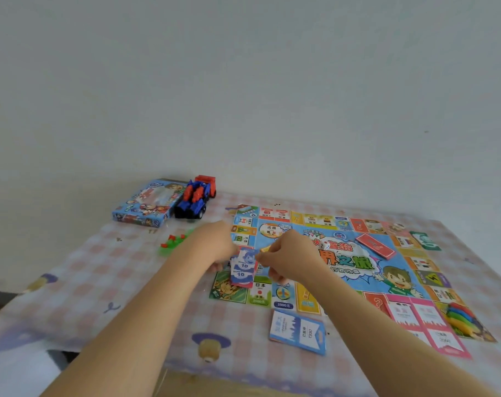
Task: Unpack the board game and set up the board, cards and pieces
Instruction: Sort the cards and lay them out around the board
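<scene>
The colourful game board (358, 270) lies unfolded on the table at centre right. My left hand (217, 242) holds a small stack of blue play-money notes (243, 269) over the board's left edge. My right hand (289, 253) pinches the top of the same stack from the right. A white die (325, 245) and a red card deck (375, 245) rest on the board's middle. Blue cards (299, 330) lie in front of the board. Pink cards (426, 322) and coloured plastic pieces (459, 318) sit at its near right corner.
The game box (146, 207) stands at the back left with a blue and red toy truck (194, 200) beside it. Small red and green plastic pieces (173, 242) lie left of my left arm. A green card (425, 240) sits beyond the board's right edge. The checked tablecloth (100, 282) covers the table.
</scene>
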The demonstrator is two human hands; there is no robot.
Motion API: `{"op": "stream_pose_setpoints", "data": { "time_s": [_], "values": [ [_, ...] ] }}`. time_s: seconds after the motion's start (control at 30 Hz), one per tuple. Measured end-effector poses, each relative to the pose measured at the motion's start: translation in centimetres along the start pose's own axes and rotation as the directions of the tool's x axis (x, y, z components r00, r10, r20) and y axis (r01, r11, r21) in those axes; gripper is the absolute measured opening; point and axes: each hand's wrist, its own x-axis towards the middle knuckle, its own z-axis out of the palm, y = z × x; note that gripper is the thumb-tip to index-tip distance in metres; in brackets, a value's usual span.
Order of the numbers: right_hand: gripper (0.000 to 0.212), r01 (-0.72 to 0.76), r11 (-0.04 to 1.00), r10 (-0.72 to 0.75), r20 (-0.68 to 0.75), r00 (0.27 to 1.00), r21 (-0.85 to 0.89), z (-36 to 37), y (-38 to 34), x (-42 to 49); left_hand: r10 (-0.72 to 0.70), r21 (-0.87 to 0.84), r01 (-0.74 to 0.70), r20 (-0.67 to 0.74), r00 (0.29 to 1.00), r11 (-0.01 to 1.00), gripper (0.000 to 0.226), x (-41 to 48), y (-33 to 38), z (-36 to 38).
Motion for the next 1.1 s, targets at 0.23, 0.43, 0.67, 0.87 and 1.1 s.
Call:
{"op": "stream_pose_setpoints", "data": {
  "time_s": [0.23,0.43,0.67,0.87,1.1],
  "values": [
    [0.043,-0.042,0.998,0.042,0.009,0.999,-0.042,2.2,-0.4,0.2,-0.028,-0.263,0.038,0.041,0.999,0.964,0.022,0.3,0.0,0.8],
    [0.033,-0.081,0.995,0.078,0.036,0.996,0.066,2.0,-0.2,0.4,-0.027,-0.309,0.045,0.063,0.998,0.950,0.024,0.2,-0.3,0.8],
    [0.016,-0.145,0.966,0.128,0.091,0.988,0.215,1.2,0.4,0.6,0.030,-0.287,-0.011,0.063,0.998,0.958,0.019,-0.2,-0.5,0.7],
    [0.023,-0.148,0.952,0.116,0.132,0.985,0.268,1.4,0.4,0.3,0.112,-0.193,-0.115,-0.031,0.993,0.974,0.013,-0.5,-0.6,1.5],
    [0.036,-0.162,0.917,0.133,0.105,0.986,0.365,1.0,0.5,0.2,0.153,-0.254,-0.188,-0.151,0.977,0.949,0.021,0.0,-0.7,2.0]
  ]
}}
